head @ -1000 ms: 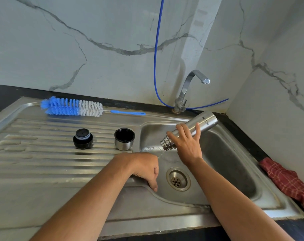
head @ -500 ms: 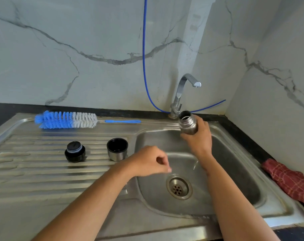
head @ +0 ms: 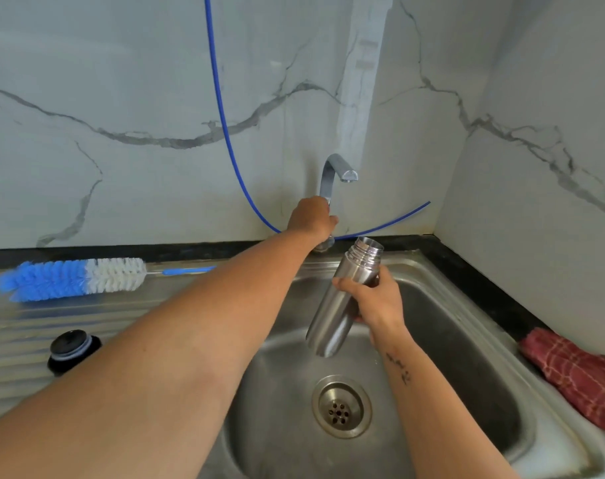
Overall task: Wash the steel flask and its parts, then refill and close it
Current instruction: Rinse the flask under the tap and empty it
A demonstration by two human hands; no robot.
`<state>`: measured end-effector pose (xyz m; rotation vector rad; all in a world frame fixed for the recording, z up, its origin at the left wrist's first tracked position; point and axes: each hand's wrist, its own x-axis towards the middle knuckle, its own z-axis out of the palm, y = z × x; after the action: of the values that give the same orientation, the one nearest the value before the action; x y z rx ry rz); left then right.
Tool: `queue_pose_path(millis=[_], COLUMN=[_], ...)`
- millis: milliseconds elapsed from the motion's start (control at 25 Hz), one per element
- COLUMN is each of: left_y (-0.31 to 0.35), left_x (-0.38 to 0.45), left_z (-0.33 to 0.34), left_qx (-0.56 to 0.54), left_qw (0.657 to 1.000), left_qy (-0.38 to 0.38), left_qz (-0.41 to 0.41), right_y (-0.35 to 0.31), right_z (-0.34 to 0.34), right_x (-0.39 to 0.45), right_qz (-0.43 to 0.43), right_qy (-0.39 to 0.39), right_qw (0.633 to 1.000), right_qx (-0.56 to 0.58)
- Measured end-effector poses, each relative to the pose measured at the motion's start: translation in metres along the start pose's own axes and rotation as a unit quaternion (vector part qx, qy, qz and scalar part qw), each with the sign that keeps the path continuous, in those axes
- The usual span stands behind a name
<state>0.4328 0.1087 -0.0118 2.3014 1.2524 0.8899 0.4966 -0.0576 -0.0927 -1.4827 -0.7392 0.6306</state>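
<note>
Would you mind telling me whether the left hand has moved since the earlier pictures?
Yes. The left hand has left the sink's front rim near the drain and reached back across the basin to the base of the tap.

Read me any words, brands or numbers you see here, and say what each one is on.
No text can be read anywhere in this view.
Flask: the side facing the camera is bare steel, no print showing.
Right forearm: small dark marks, too small to read as letters.
Brush, stopper, tap, red cloth: no label visible.
</note>
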Motion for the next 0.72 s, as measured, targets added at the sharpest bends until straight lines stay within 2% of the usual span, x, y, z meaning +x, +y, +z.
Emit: queue_pose_path(millis=[320,440,600,720], left_y=[-0.01,-0.026,-0.051,-0.045], left_x=[0.024,0.02,0.006,-0.005], left_z=[0.018,0.01,0.017,0.016], left_qx=[0.086,0.08,0.024,0.008], left_qw=[0.996,0.997,0.992,0.991], left_qy=[-0.016,0.004,-0.013,-0.016], left_qz=[0.03,-0.021,-0.12,-0.135], right_y=[0.002,0.003,0.003,0.002], right_z=[0.002,0.002,0.004,0.004], right_x=[0.006,0.006,0.006,0.004], right_qz=[0.006,0.008,0.011,0.026], right_qy=[-0.008,-0.005,0.002,0.003], right_qw=[1.0,0.999,0.999,0.998], right_qx=[0.027,0.035,0.047,0.061])
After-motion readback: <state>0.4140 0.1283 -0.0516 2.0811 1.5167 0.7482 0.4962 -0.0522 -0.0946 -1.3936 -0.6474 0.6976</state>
